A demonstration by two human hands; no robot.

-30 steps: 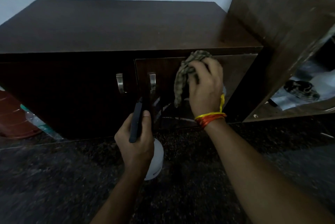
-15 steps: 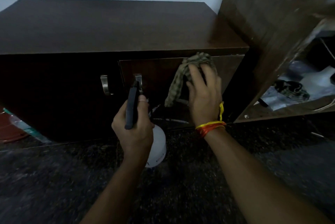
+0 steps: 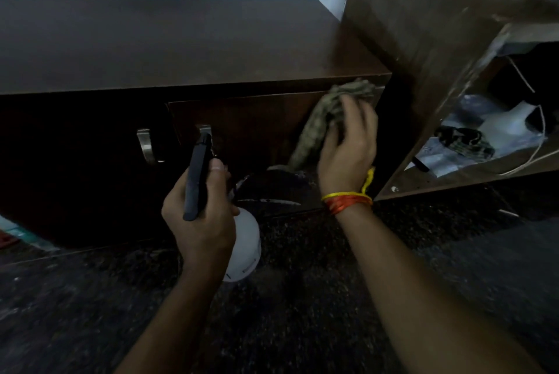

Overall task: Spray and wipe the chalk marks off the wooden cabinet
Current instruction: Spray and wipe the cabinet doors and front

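The left hand [image 3: 202, 216] is wrapped around the spray bottle [image 3: 242, 240], raised before the wooden cabinet [image 3: 181, 49]. The right hand [image 3: 348, 146] reaches forward, fingers bunching the checked cloth [image 3: 326, 113] against the right door's upper corner.

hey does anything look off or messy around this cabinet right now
Mostly the shelf unit to the right of the cabinet: its open compartment holds a jumble of plastic bags, a dark cloth bundle and loose white cord. Pale smears show low on the right door.
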